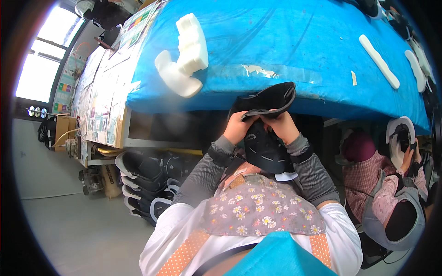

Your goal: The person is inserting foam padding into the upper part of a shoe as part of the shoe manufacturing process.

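Soft black curved fabric piece (263, 146): between our two hands, by the near edge of the blue-covered tabletop (299, 43).
Left grip (236, 129): we pinch the piece's left side, fingers bent tightly round it.
Right grip (284, 128): we pinch its right side likewise.
Smooth white curved pieces (193, 48): on the tabletop's left part.
White-rimmed black stack (142, 170): lower than the tabletop, near its left end.

Blue sheet-covered bench (276, 43): person's 12 o'clock
White blocky foam-like piece (192, 46): bench-top, 11 o'clock
Long white strip (379, 62): bench-top, 1 o'clock
Black fabric piece (264, 100): between left hand (237, 128) and right hand (282, 127)
Stacked black-and-white curved pieces (145, 186): 10 o'clock
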### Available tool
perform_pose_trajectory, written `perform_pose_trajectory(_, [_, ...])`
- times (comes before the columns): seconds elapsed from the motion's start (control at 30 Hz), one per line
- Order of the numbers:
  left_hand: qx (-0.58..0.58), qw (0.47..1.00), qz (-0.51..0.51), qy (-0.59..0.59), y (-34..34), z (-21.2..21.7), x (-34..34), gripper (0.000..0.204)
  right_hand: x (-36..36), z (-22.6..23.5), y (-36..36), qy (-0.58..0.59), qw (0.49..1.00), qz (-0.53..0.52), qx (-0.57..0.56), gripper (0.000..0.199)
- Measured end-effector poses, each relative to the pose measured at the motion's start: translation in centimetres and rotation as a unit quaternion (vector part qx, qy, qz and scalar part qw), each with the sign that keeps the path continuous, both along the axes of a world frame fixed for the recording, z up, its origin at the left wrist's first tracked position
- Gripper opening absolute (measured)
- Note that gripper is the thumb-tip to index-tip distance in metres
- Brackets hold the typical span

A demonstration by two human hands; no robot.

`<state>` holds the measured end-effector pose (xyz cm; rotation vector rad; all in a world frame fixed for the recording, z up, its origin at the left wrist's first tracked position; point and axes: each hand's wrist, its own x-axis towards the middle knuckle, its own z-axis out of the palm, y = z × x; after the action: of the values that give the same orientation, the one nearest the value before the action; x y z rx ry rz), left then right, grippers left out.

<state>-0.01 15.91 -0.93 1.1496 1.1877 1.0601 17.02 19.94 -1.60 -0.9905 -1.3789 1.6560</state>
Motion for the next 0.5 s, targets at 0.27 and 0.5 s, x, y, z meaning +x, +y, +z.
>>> perform_pose_trajectory(0.27, [0.064, 0.984, 0.030, 0.162, -0.7, 1.2, -0.1, 0.019, 0.1, 0.5, -0.1, -0.050, 0.998, 0.025, 0.013, 0.006])
perform_pose_trajectory(0.5, [0.009, 1.000, 0.005, 0.014, 0.4, 0.2, -0.2, 0.019, -0.1, 0.5, 0.4, 0.034, 0.998, 0.035, -0.034, 0.013])
